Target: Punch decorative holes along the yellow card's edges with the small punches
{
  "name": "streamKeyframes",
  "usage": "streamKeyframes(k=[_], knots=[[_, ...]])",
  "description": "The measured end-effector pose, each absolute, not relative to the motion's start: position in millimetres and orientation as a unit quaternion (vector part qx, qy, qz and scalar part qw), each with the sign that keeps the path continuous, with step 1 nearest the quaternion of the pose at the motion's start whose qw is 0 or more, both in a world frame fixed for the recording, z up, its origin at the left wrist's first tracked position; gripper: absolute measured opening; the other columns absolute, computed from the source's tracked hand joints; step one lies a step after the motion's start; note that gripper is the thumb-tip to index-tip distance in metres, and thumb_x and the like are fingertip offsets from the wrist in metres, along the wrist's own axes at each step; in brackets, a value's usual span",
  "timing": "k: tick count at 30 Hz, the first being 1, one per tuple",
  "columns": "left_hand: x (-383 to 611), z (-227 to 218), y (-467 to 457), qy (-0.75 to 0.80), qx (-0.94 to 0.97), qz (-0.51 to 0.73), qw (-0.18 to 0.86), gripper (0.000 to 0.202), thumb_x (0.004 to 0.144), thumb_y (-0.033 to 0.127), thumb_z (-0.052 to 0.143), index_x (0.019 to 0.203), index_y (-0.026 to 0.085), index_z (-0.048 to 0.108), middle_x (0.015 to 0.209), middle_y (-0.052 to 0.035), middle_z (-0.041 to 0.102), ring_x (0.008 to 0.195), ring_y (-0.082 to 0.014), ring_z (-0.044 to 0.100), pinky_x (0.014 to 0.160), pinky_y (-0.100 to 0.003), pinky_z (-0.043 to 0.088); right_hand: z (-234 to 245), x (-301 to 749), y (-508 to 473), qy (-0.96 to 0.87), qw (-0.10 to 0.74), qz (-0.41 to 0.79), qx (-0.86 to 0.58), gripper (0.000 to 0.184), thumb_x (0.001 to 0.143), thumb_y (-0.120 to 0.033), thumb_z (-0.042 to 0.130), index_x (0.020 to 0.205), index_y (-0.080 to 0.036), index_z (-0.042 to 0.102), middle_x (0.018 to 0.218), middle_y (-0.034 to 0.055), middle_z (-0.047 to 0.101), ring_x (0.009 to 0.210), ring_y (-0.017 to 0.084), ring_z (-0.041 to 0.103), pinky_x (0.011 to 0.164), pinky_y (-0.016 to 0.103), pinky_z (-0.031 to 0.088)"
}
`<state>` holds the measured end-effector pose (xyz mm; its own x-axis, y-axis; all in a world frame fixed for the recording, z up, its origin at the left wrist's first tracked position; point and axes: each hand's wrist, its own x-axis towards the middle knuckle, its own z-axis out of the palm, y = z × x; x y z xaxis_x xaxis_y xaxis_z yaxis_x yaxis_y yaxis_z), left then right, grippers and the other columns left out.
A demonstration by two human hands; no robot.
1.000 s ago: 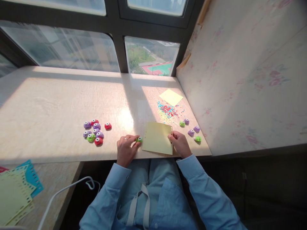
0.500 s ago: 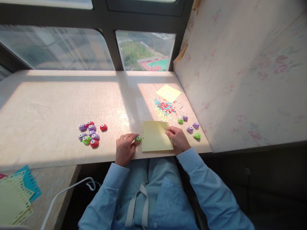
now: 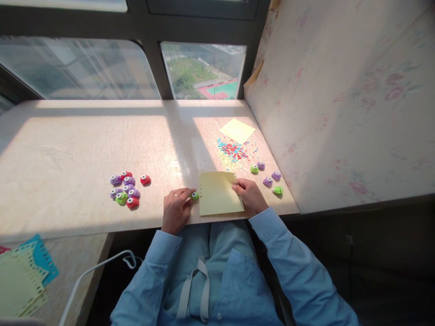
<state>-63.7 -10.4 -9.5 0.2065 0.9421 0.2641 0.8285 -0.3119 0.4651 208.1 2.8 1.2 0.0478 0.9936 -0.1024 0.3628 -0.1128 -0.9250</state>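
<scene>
A pale yellow paper sheet [image 3: 217,194] lies at the near edge of the wooden table [image 3: 74,149]. My right hand [image 3: 249,195] pinches the sheet's right edge. My left hand [image 3: 176,209] grips a small green punch [image 3: 194,196] pressed against the sheet's left edge, where a row of punched holes shows. Both sleeves are light blue.
A cluster of purple, red and green punches [image 3: 125,188] sits to the left. More punches [image 3: 268,176] lie to the right near a floral wall. A confetti pile [image 3: 233,154] and a yellow note [image 3: 237,131] lie farther back. Punched papers [image 3: 20,278] rest at lower left beside a white cable [image 3: 98,267].
The sheet has turned slightly clockwise and squared up between my hands. The camera view has shifted a little to the right and down.
</scene>
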Motion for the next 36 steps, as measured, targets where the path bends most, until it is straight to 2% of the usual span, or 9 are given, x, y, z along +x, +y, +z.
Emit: streamKeyframes(k=[9,18,27,31,36], knots=[[-63.3,-10.2,-11.0,0.577,0.771,0.252,0.102,0.035,0.086,0.017,0.055,0.115,0.026,0.073,0.113,-0.0070,0.074,0.103,-0.0284,0.063,0.085,-0.042,0.045,3.5,204.2,1.4,-0.548,0.374,0.417,-0.621,0.020,0.076,-0.037,0.058,0.069,-0.020,0.066,0.063,-0.0004,0.059,0.066,0.018,0.050,0.059,0.029,0.036],[-63.2,-10.0,-11.0,0.578,0.768,0.254,0.109,0.036,0.086,0.017,0.054,0.115,0.026,0.072,0.115,-0.0069,0.074,0.105,-0.0285,0.062,0.086,-0.043,0.045,0.3,205.5,1.3,-0.539,0.380,0.431,-0.616,0.023,0.076,-0.038,0.058,0.079,-0.019,0.072,0.071,0.0004,0.066,0.070,0.019,0.054,0.064,0.030,0.041],[-63.3,-10.1,-11.2,0.582,0.766,0.250,0.111,0.037,0.086,0.018,0.053,0.117,0.027,0.072,0.115,-0.0068,0.074,0.106,-0.0285,0.062,0.087,-0.043,0.046,0.5,206.4,0.6,-0.544,0.380,0.413,-0.624,0.021,0.076,-0.037,0.058,0.071,-0.020,0.068,0.064,-0.0005,0.061,0.065,0.018,0.050,0.060,0.029,0.037],[-63.1,-9.8,-11.3,0.581,0.766,0.251,0.111,0.036,0.087,0.018,0.053,0.117,0.027,0.072,0.116,-0.0066,0.074,0.106,-0.0283,0.062,0.087,-0.042,0.046,1.2,205.4,0.7,-0.544,0.374,0.417,-0.625,0.021,0.077,-0.038,0.058,0.075,-0.020,0.069,0.066,-0.0002,0.062,0.067,0.019,0.051,0.061,0.030,0.039],[-63.2,-10.5,-11.2,0.576,0.769,0.255,0.108,0.031,0.091,0.027,0.055,0.116,0.026,0.072,0.114,-0.0074,0.074,0.105,-0.0286,0.062,0.088,-0.042,0.045,3.1,200.7,0.8,-0.543,0.375,0.422,-0.622,0.021,0.077,-0.038,0.058,0.071,-0.021,0.066,0.066,0.0006,0.061,0.068,0.019,0.050,0.060,0.029,0.038]])
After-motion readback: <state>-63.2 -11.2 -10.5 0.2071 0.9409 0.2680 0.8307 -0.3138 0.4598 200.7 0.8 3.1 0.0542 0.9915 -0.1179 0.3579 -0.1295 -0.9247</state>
